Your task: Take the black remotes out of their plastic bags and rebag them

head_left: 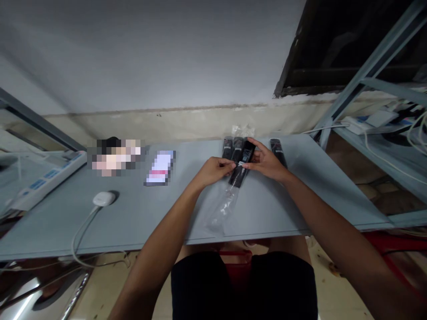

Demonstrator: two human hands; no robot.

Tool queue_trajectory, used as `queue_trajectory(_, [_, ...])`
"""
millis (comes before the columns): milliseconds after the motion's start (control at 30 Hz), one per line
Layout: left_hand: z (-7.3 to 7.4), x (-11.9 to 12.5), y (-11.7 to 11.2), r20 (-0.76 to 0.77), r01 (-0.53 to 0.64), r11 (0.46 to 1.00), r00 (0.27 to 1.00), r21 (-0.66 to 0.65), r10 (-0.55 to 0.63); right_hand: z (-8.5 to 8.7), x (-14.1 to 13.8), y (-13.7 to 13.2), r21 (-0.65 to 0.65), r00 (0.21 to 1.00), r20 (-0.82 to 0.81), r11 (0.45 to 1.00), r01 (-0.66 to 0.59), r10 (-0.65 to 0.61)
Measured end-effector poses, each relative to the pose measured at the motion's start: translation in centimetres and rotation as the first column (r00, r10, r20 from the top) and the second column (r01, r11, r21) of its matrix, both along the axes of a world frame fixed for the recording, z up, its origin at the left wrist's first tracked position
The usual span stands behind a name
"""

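Over the middle of the grey table [133, 213], my two hands meet on one black remote control [240, 171]. My right hand [267, 161] wraps around its upper part. My left hand [215, 170] pinches a small white tab at its side. A clear plastic sleeve [223, 209] trails from the remote's lower end toward me. Two more black remotes [231, 149] lie side by side just behind my hands, and another remote [278, 151] lies to the right of them.
A white round device [104, 198] with a cable sits on the table's left. A scale-like machine [40, 178] stands at far left. Metal shelving [376, 84] with cables and a power strip is on the right. Crumpled clear plastic [243, 130] lies behind the remotes.
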State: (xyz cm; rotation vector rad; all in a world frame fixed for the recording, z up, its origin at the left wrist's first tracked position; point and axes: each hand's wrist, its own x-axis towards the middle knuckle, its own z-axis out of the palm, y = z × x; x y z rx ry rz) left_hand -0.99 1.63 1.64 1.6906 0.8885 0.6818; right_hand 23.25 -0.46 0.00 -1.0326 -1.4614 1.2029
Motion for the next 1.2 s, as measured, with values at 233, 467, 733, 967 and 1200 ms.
queue_trajectory(233, [-0.1, 0.6, -0.3, 0.103, -0.077, 0.976, 0.990, -0.206, 0.100, 0.2, -0.3, -0.3, 0.059, 0.999, 0.019, 0.998, 0.032, -0.033])
queue_trajectory(467, [-0.3, 1.3, -0.5, 0.066, -0.164, 0.982, 0.983, -0.095, 0.171, -0.3, -0.4, -0.2, 0.084, 0.989, 0.077, 0.989, 0.120, -0.127])
queue_trajectory(733, [-0.1, 2.0, -0.8, 0.137, -0.179, 0.983, 0.975, 0.033, 0.173, 1.3, -1.4, -1.4, 0.101, 0.957, 0.246, 0.978, -0.182, 0.153])
queue_trajectory(967, [-0.1, 2.0, -1.0, 0.135, -0.204, 0.971, 0.973, 0.126, 0.187, 1.7, -1.2, -1.8, 0.004, 0.926, 0.259, 0.959, -0.284, 0.273])
queue_trajectory(1200, [-0.8, 2.1, -0.7, 0.141, -0.199, 0.975, 0.973, 0.096, 0.185, 1.3, -0.1, -1.0, 0.022, 0.969, 0.242, 0.999, -0.049, 0.043])
